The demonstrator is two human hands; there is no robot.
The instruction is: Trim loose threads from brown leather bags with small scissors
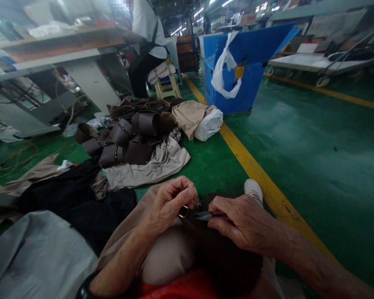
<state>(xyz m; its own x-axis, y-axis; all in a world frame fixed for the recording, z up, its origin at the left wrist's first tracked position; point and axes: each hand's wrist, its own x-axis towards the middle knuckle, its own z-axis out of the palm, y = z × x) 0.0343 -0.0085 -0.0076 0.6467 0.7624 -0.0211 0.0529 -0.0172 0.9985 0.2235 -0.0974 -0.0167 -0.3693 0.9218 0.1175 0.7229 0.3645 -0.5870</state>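
Note:
A dark brown leather-like piece (227,253) lies across my lap, over beige cloth. At its upper edge sits a gold-coloured metal buckle (183,211). My left hand (177,195) is closed in a pinch just above the buckle; what its fingertips hold, if anything, is too small to make out. In my right hand (237,220) is a pair of small snips (205,216) with a dark purple handle, its blades pointing left towards the buckle. The blade tips are close to the brown piece; whether they touch it I cannot tell.
Several dark brown pieces with metal fittings (124,133) are heaped on crumpled cloth (156,166) ahead. Black cloth (71,195) and a grey sheet (37,253) lie left. A blue bin (237,79) stands beyond the yellow line. A person (149,33) sits at a worktable (81,50).

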